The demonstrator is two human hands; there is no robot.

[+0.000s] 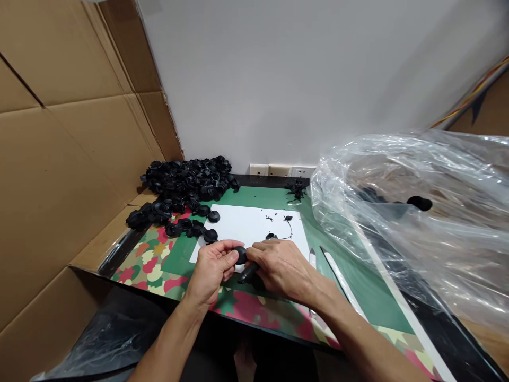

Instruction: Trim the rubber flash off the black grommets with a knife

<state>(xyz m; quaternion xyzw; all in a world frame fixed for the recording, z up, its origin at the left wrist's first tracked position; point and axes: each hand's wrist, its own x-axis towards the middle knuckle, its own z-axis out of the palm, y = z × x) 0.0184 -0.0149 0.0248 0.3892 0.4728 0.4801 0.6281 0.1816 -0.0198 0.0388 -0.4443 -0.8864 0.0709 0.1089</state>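
Over the front of a white sheet (246, 217), both of my hands meet at a small black rounded rubbery part (240, 255). My left hand (212, 268) is closed, pinching that part between thumb and fingers. Wrapped around a black-handled tool (249, 272), my right hand (280, 265) presses against the part's right side; the working end is hidden by the fingers. Another small black piece (271, 236) lies just beyond my right knuckles. Thin black trimmings (288, 218) are scattered on the sheet's right half.
A heap of black ribbed parts (191, 178) fills the back left, beside a cardboard wall (79, 132). At right, a clear plastic bag (397, 212) holds dark parts. Two slim white tools (338, 273) lie near my right forearm. Black scraps (296, 189) sit by the wall sockets (303, 172).
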